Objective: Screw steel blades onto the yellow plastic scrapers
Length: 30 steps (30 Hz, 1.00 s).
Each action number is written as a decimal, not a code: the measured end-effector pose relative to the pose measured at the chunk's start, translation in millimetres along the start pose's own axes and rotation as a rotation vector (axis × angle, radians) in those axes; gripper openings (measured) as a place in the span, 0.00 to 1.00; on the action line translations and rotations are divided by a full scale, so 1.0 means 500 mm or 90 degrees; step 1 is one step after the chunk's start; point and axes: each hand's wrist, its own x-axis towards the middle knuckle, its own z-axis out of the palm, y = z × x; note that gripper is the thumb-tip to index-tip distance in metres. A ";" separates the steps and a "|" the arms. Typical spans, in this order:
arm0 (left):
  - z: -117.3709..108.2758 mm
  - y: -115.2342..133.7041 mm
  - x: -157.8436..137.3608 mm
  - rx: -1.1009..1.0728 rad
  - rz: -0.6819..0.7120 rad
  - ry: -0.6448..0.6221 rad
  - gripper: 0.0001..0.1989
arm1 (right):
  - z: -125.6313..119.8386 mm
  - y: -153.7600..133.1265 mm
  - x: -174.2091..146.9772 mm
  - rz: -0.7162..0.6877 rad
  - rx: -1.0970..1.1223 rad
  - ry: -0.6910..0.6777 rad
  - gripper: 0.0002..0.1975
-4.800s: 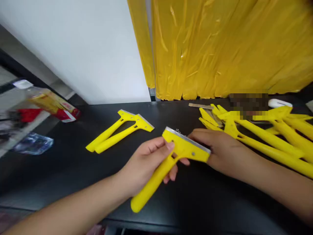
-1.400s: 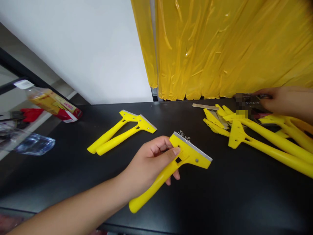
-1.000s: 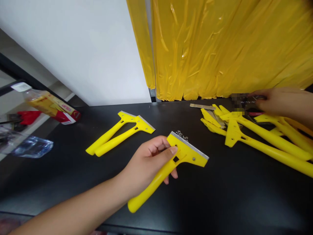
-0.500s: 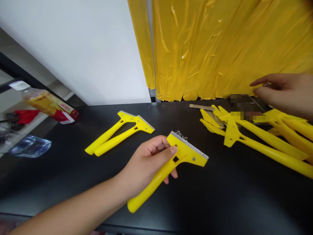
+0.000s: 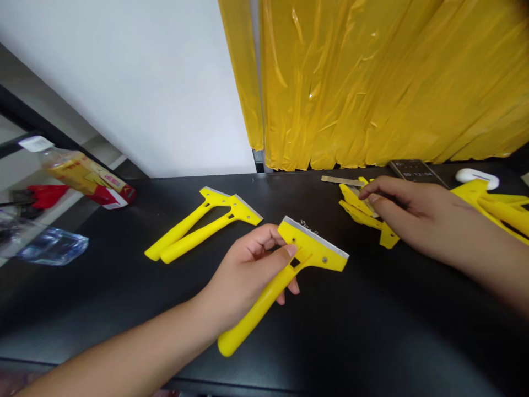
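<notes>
Left hand [image 5: 243, 269] grips yellow scraper [image 5: 311, 252]; right hand [image 5: 419, 212] half-curled, contents unclear; slipped grip could scatter small metal pieces [image 5: 303, 224] just beyond.

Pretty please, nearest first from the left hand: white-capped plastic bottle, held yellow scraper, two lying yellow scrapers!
Head view, from the left hand:
1. Held yellow scraper: in its grip
2. Two lying yellow scrapers: to its left
3. White-capped plastic bottle: far left

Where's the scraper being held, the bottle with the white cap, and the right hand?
Held scraper [image 5: 308, 255]: head view, on its wide yellow end.
Bottle [image 5: 87, 174]: head view, on its label.
Right hand [image 5: 419, 214]: head view, on its back.
</notes>
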 end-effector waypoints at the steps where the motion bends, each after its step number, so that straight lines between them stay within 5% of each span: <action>1: 0.001 0.001 0.000 0.002 0.003 0.001 0.08 | 0.005 0.000 -0.001 -0.010 -0.009 -0.019 0.15; 11: 0.004 0.011 -0.001 -0.010 0.029 0.060 0.11 | 0.059 -0.043 -0.030 -0.146 -0.080 -0.156 0.13; 15: -0.002 0.008 0.001 -0.025 0.048 0.081 0.11 | 0.064 -0.047 -0.037 -0.220 0.006 -0.190 0.15; 20: -0.003 0.006 0.004 -0.034 0.060 0.097 0.12 | 0.034 -0.057 -0.042 -0.326 0.030 -0.110 0.17; 30: -0.004 0.007 0.004 -0.041 0.050 0.094 0.11 | -0.014 -0.077 -0.054 -0.289 0.209 0.040 0.15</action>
